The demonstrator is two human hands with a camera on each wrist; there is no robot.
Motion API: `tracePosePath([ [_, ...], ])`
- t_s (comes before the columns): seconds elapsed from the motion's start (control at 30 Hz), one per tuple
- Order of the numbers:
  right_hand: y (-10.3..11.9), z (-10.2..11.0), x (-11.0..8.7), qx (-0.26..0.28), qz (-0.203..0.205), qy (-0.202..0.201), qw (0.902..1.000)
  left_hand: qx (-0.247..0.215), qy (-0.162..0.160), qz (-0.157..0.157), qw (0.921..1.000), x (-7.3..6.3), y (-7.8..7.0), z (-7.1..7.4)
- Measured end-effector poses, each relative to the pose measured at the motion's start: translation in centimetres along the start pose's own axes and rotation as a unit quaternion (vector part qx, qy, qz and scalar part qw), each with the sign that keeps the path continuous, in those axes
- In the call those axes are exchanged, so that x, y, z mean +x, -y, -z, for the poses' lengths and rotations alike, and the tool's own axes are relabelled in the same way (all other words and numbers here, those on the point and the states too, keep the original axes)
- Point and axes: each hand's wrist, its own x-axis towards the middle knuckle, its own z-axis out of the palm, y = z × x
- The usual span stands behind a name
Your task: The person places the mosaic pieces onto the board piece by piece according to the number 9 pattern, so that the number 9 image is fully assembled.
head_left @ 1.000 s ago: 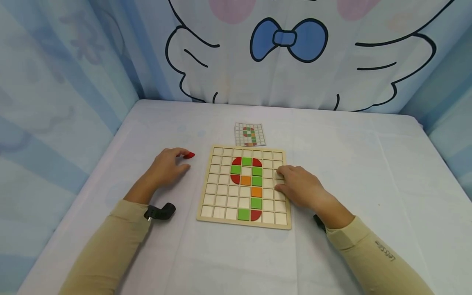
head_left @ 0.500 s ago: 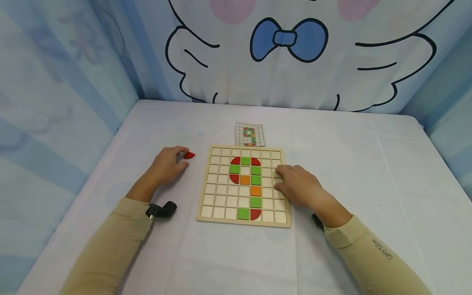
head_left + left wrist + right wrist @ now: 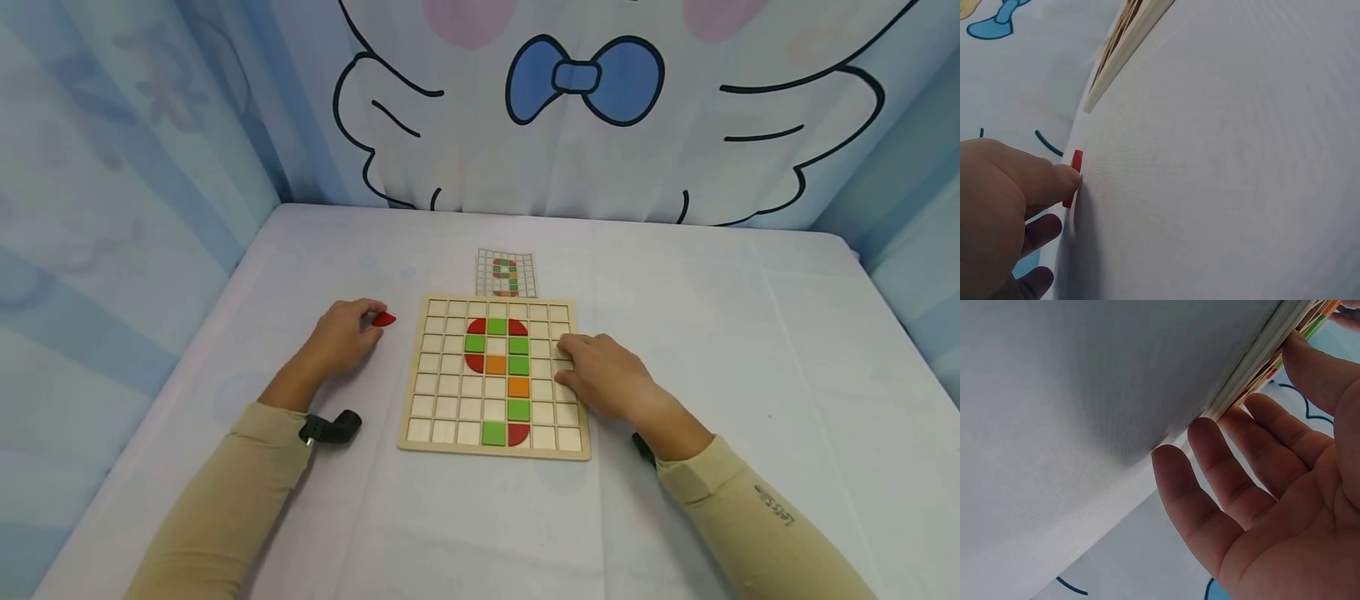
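On the left side of the table, my left hand pinches a red tile between thumb and finger, off the board's left side. The left wrist view shows the red tile edge-on as a thin piece. A wooden grid board lies in the middle, with red quarter-round, green and orange square tiles set in its cells. My right hand rests on the board's right edge, thumb and index finger over the outer cells. In the right wrist view its fingers extend loosely along the board's side.
Just behind the board lies a small pattern card with a printed grid of red, green and orange shapes. A white cloth covers the table. Blue and white curtains stand behind and at both sides.
The board has turned slightly and shifted a little to the left, with my right hand moving along on its edge. My left hand stays nearly in place, the red tile changing its tilt slightly.
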Motion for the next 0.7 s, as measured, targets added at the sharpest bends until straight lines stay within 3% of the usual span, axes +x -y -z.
tracePosePath([
  [0.7,-0.01,-0.07,-0.03,-0.001,0.0,0.0,1.0,0.008,-0.001,-0.019,0.9998,-0.01,-0.36,-0.25],
])
